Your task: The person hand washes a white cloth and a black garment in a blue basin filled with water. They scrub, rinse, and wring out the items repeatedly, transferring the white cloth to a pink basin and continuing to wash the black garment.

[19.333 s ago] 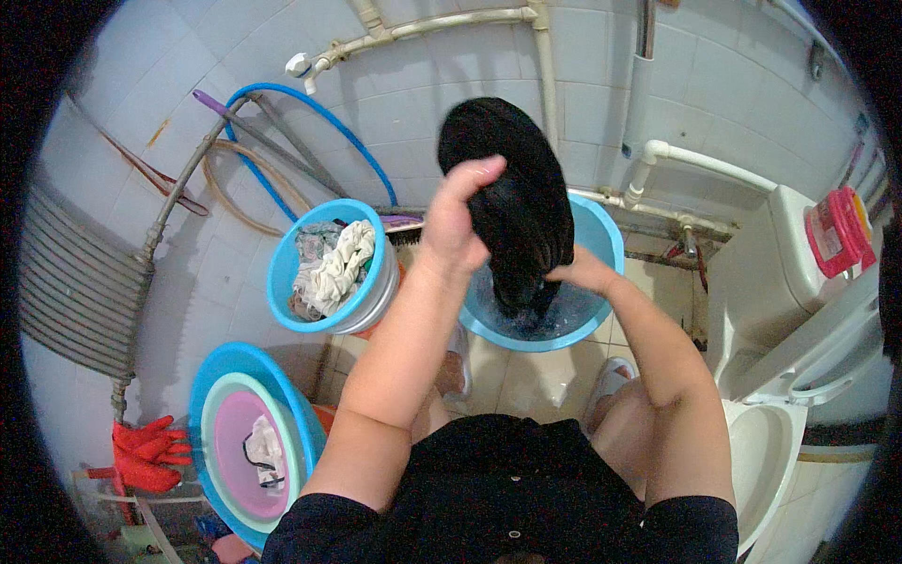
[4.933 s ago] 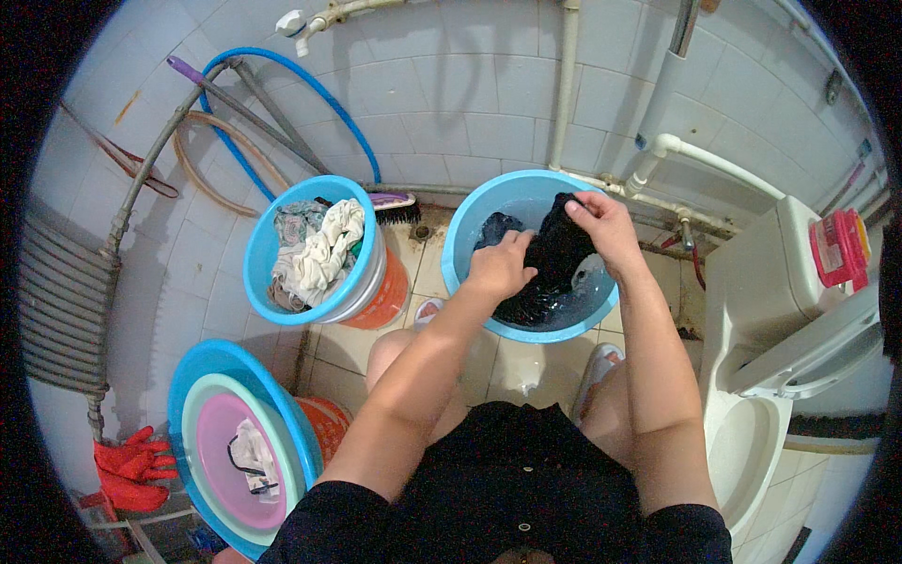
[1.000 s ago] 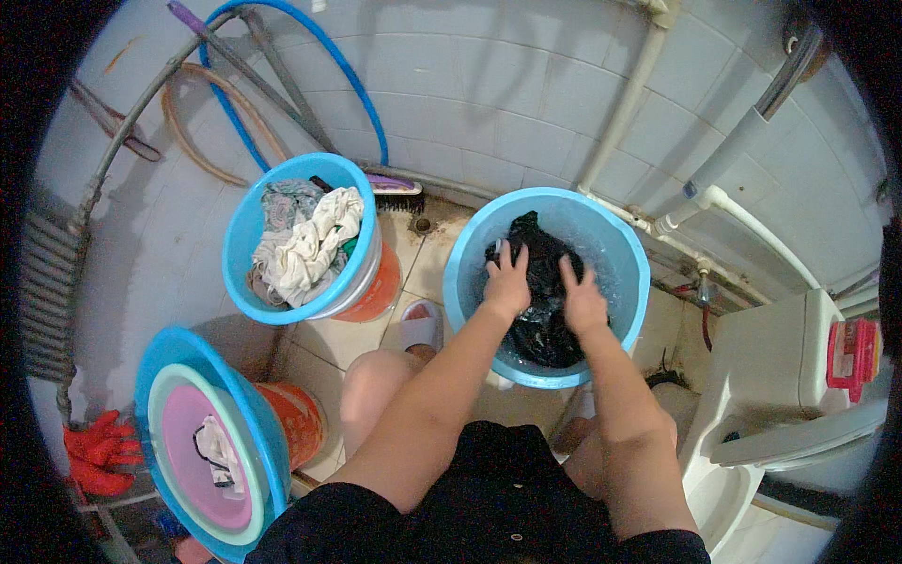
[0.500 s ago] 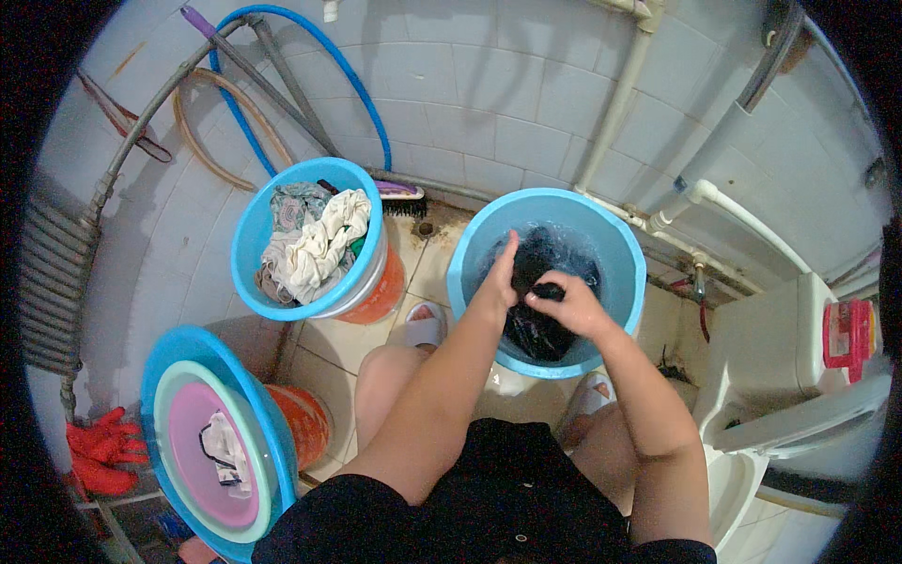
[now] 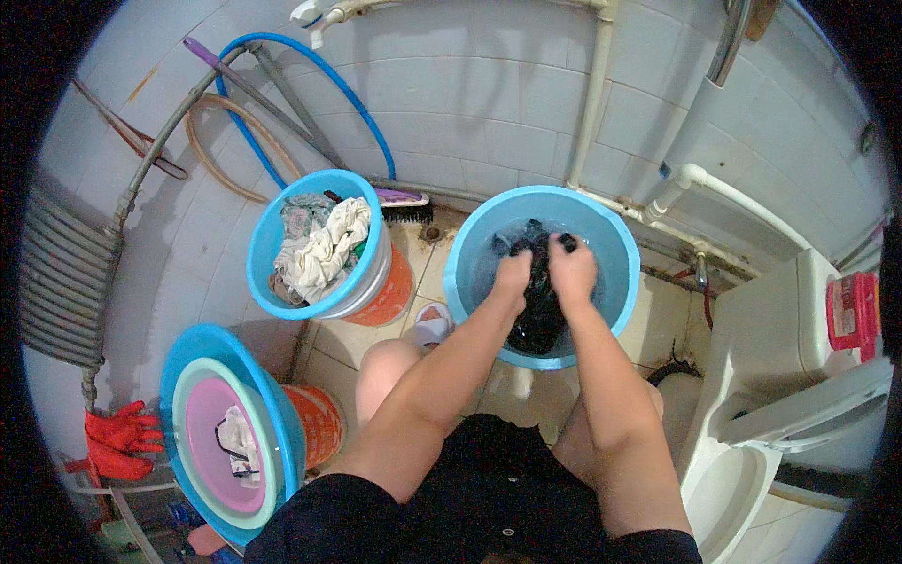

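Wet black cloth (image 5: 539, 315) lies bunched in a light blue basin (image 5: 467, 331) of water in front of me. My left hand (image 5: 513, 273) is closed on a dark fold of it at the left. Closely beside it, my right hand (image 5: 571, 273) grips another fold, a dark bunch of which sticks out above the fingers. The two hands are a little apart, with the cloth hanging down between them into the water. What kind of garment it is, I cannot tell.
Left of the basin, a blue tub (image 5: 266, 299) of pale clothes stands on an orange bucket (image 5: 387, 291). Nearer, nested basins hold a white cloth (image 5: 239, 440). A brush (image 5: 404, 205) lies by the wall; a toilet (image 5: 752, 329) stands right. Red gloves (image 5: 122, 437) hang at far left.
My right hand has turned upright beside the left, and my left hand has gone from outstretched fingers to gripping the cloth. The view has shifted slightly.
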A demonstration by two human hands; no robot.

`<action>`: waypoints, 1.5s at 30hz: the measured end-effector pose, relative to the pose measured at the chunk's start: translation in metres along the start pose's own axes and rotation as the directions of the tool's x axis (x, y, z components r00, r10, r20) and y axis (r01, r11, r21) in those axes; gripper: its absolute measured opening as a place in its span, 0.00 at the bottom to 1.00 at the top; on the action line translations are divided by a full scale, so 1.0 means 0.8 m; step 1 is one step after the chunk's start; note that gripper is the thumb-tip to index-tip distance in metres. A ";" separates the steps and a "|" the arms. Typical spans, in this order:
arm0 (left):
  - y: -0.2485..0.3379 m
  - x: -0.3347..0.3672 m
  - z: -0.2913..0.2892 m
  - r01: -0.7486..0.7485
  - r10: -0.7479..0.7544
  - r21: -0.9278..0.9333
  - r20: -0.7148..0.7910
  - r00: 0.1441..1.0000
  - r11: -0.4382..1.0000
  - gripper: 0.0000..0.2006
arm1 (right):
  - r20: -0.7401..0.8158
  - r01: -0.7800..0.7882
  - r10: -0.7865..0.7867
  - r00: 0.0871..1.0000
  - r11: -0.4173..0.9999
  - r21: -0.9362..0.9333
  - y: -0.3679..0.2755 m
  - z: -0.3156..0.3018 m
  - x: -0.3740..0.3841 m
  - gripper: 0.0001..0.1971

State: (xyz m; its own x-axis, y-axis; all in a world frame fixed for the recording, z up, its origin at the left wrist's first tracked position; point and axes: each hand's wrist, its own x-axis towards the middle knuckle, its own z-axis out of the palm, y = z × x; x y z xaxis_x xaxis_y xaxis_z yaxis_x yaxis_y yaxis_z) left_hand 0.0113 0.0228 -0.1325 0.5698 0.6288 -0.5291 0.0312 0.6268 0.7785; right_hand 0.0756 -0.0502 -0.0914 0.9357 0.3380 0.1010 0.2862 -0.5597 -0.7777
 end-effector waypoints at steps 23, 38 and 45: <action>-0.028 -0.069 0.000 -0.730 0.490 0.434 0.546 0.679 0.528 0.40 | 0.739 -0.739 0.098 0.666 -0.039 0.672 -0.081 -0.119 0.015 0.08; 0.184 -0.143 0.048 -0.666 0.639 0.082 0.217 0.738 0.742 0.15 | 0.660 -0.616 0.110 0.743 -0.273 0.739 -0.050 -0.161 0.041 0.14; 0.231 -0.159 0.149 -0.815 0.787 0.569 0.451 0.422 0.110 0.15 | 0.725 -0.715 0.055 0.686 0.231 0.659 -0.041 -0.166 0.006 0.19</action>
State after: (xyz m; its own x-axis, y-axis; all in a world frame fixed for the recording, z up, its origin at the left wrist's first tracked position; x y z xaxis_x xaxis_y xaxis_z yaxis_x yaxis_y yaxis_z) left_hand 0.0426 0.0042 0.1188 0.6353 0.5505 0.5417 0.0067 -0.7053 0.7089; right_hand 0.0978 -0.1308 0.0167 0.5080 0.7502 -0.4233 -0.7394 0.1276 -0.6611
